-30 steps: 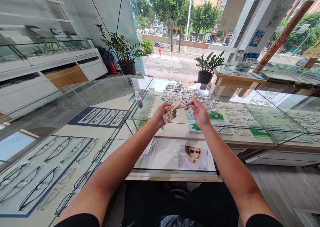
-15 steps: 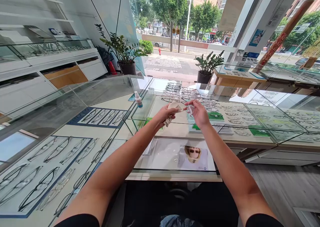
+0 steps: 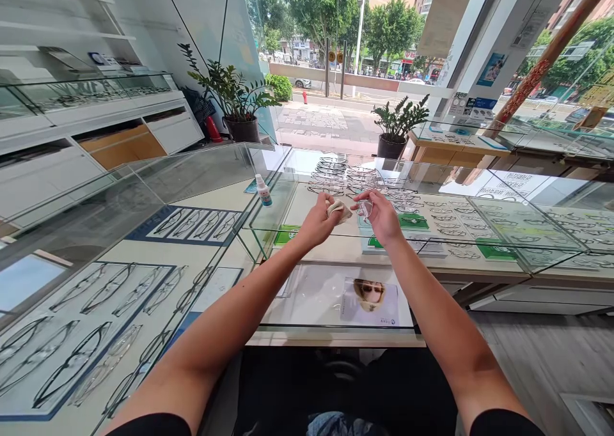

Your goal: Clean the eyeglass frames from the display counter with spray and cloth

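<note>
Above the glass counter, my left hand (image 3: 320,221) is closed round a crumpled beige cleaning cloth (image 3: 338,211). Just right of it, my right hand (image 3: 378,216) pinches a small pair of glasses (image 3: 365,210) with pale or clear parts; the fingers partly cover it. The cloth's edge comes close to the right fingertips, and I cannot tell whether they touch. A white spray bottle (image 3: 263,190) with bluish liquid stands upright on the glass, left of my left hand.
Under the glass lie rows of spectacle frames (image 3: 330,171), green cards (image 3: 494,249) and a picture of a face in sunglasses (image 3: 370,300). More frames lie on a blue-edged tray (image 3: 175,271) at left. Potted plants (image 3: 392,143) stand beyond the counter.
My left hand has turned and bunched the cloth, whose hanging lower part no longer shows. My right hand stays almost in place with the glasses.
</note>
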`<state>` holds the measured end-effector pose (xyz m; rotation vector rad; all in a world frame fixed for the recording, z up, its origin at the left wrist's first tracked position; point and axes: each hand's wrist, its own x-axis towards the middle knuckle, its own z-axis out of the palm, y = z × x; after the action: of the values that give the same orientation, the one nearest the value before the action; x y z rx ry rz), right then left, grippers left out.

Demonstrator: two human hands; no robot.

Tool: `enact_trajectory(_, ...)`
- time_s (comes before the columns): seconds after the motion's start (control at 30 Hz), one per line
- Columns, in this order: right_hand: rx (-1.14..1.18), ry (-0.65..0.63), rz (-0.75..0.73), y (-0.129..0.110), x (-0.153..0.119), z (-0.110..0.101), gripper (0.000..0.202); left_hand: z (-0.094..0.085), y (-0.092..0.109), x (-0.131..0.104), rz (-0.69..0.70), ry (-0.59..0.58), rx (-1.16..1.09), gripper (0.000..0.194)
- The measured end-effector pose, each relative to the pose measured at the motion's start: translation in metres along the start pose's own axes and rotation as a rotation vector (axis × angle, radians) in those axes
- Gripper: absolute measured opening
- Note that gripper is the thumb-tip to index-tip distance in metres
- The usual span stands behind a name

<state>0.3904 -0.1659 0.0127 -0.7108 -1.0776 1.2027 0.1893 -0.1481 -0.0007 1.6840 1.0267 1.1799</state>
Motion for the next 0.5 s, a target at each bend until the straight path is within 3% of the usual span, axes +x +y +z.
enact_trajectory(0.1, -0.007, 0.004, -0.005, 0.001, 0.000, 0.000, 0.029, -0.001, 0.007, -0.004, 0.063, 0.036, 0.120, 0.035)
enact_trajectory(0.27, 0.002, 0.012, -0.001, 0.000, -0.001, 0.001, 0.027, -0.002, 0.013, -0.006, 0.125, 0.066, 0.263, 0.022)
enact_trajectory(0.5, -0.002, 0.005, 0.000, 0.001, -0.002, 0.002, 0.028, 0.000, 0.016, -0.007, 0.205, 0.089, 0.126, 0.013)
